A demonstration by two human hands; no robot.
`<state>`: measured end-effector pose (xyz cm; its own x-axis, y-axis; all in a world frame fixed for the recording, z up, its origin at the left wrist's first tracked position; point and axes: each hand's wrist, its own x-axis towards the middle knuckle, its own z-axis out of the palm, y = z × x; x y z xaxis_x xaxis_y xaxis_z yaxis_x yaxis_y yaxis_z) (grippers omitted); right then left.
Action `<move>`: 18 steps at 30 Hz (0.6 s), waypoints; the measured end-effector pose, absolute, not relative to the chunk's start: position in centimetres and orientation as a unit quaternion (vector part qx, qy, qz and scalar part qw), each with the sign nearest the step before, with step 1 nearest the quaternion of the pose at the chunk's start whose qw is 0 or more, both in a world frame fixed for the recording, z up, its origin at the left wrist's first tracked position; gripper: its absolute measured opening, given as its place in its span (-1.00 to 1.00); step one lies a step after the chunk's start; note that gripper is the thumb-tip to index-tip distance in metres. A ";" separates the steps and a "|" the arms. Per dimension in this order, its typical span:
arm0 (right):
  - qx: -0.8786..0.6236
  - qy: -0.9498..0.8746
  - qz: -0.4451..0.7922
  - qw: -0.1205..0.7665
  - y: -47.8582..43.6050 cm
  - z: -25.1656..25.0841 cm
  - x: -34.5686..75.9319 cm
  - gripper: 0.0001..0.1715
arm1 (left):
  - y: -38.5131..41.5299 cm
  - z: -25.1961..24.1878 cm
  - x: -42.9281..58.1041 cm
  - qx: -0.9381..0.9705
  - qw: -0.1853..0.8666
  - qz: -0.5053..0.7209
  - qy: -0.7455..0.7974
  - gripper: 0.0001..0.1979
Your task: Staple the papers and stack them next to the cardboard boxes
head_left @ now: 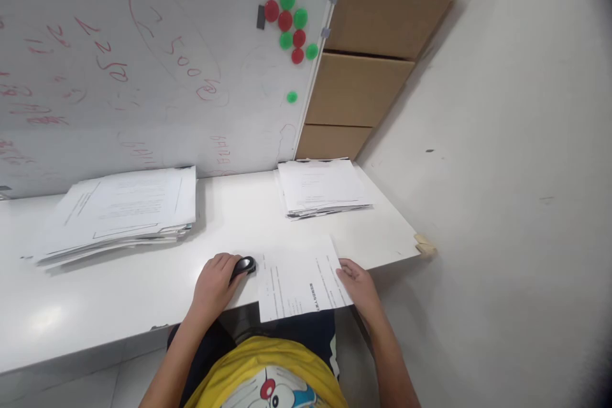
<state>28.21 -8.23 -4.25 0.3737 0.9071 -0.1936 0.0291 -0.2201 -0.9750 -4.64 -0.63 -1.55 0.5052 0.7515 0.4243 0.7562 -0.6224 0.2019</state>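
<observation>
My left hand (pixel 216 282) rests on the white table (pixel 119 287) with its fingers curled round a small black object (pixel 243 266), perhaps a stapler, just left of a printed sheet. My right hand (pixel 358 284) holds the right edge of that printed sheet (pixel 301 280), fingers closed on it. The sheet lies flat and hangs slightly over the table's near edge, between both hands.
A thick paper stack (pixel 124 210) lies at the left back, a smaller paper stack (pixel 320 186) at the right back. A whiteboard (pixel 143 64) with red writing and red and green magnets (pixel 291 25) leans behind. Cardboard boxes (pixel 363 76) stand by the wall.
</observation>
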 end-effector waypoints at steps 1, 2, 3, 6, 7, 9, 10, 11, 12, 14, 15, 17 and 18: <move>-0.656 -0.357 0.433 0.504 -8.4 -4.1 28.3 -0.67 | -0.5 -1.6 -4.6 -0.867 0.001 -0.242 -0.435 -0.81; -0.657 -0.357 0.439 0.498 -8.5 -4.0 28.2 -0.67 | -0.4 -1.6 -4.6 -0.868 -0.003 -0.242 -0.435 -0.80; -0.656 -0.356 0.445 0.495 -8.5 -3.8 28.0 -0.66 | -0.4 -1.6 -4.6 -0.868 -0.007 -0.241 -0.435 -0.80; -0.643 -0.362 0.464 0.491 -8.5 -3.8 27.1 -0.66 | -0.4 -1.5 -4.6 -0.867 -0.018 -0.238 -0.437 -0.79; -0.636 -0.365 0.469 0.492 -8.4 -3.9 26.9 -0.67 | -0.4 -1.4 -4.7 -0.869 -0.022 -0.235 -0.435 -0.77; -0.625 -0.372 0.477 0.493 -8.2 -4.0 26.6 -0.67 | -0.4 -1.2 -4.7 -0.880 -0.027 -0.225 -0.418 -0.72; -0.621 -0.375 0.480 0.493 -8.1 -4.1 26.5 -0.67 | -0.4 -1.2 -4.7 -0.887 -0.024 -0.219 -0.406 -0.69; -0.618 -0.376 0.483 0.493 -8.1 -4.2 26.6 -0.67 | -0.4 -1.1 -4.7 -0.894 -0.017 -0.214 -0.393 -0.67; -0.615 -0.378 0.486 0.492 -8.1 -4.3 26.6 -0.66 | -0.4 -1.1 -4.7 -0.899 -0.008 -0.213 -0.382 -0.66; -0.612 -0.377 0.491 0.492 -8.1 -4.5 26.8 -0.64 | -0.4 -1.2 -4.6 -0.904 0.011 -0.221 -0.366 -0.66; -0.612 -0.374 0.494 0.492 -8.1 -4.6 26.9 -0.62 | -0.4 -1.3 -4.5 -0.904 0.018 -0.228 -0.360 -0.66; -0.612 -0.366 0.501 0.490 -8.0 -4.7 27.0 -0.61 | -0.5 -1.4 -4.2 -0.903 0.033 -0.239 -0.357 -0.67; -0.612 -0.363 0.506 0.488 -7.9 -4.7 27.1 -0.60 | -0.5 -1.4 -4.0 -0.901 0.041 -0.242 -0.357 -0.67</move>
<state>27.07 -7.90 -4.69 0.2248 0.9379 -0.2641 -0.0499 -0.2596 -0.9644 -3.99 -0.55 -1.43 0.6279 0.6237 0.4655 0.6636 -0.7416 0.0984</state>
